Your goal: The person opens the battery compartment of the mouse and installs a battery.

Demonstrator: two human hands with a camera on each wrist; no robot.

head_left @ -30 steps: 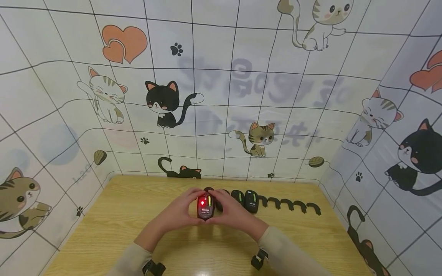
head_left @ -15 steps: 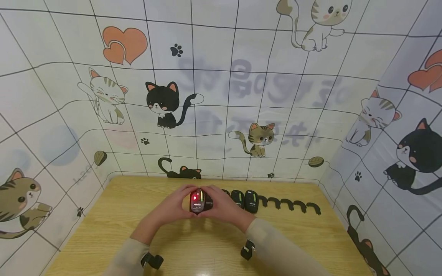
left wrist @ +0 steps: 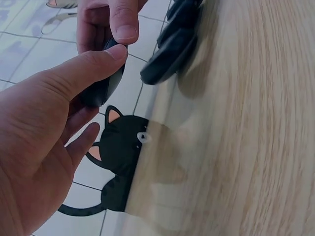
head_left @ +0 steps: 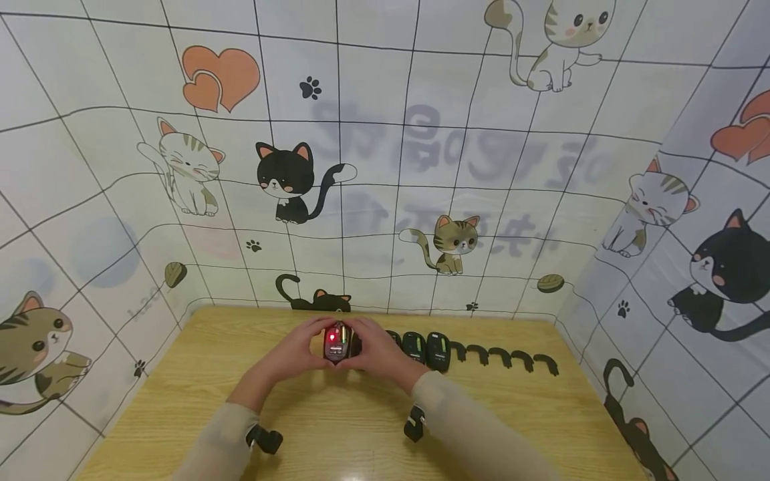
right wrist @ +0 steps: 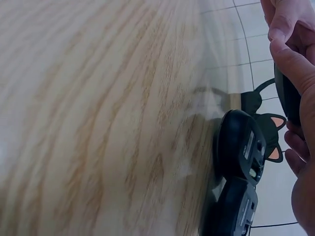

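Both hands hold a black computer mouse [head_left: 336, 345] above the table, its underside turned up toward the head camera. A red light glows on that underside, beside a yellow-green battery in an uncovered slot. The left hand [head_left: 293, 351] grips the left side and the right hand [head_left: 377, 353] the right side. In the left wrist view, the thumbs meet at the near end of the mouse [left wrist: 102, 89]. Right fingers hide part of another dark mouse behind them. In the right wrist view, a mouse [right wrist: 241, 145] lies underside up on the table below the hands.
Further black mice [head_left: 438, 351] lie in a row to the right of the hands, with battery slots uncovered. Beyond them runs a line of several curved black covers [head_left: 500, 356]. A cat-print tiled curtain [head_left: 373, 167] encloses the wooden table [head_left: 337, 427] at the back and sides.
Both hands have carried the mouse leftward and a little toward the back of the table. Its red light stays lit. The row of mice and covers has not moved.
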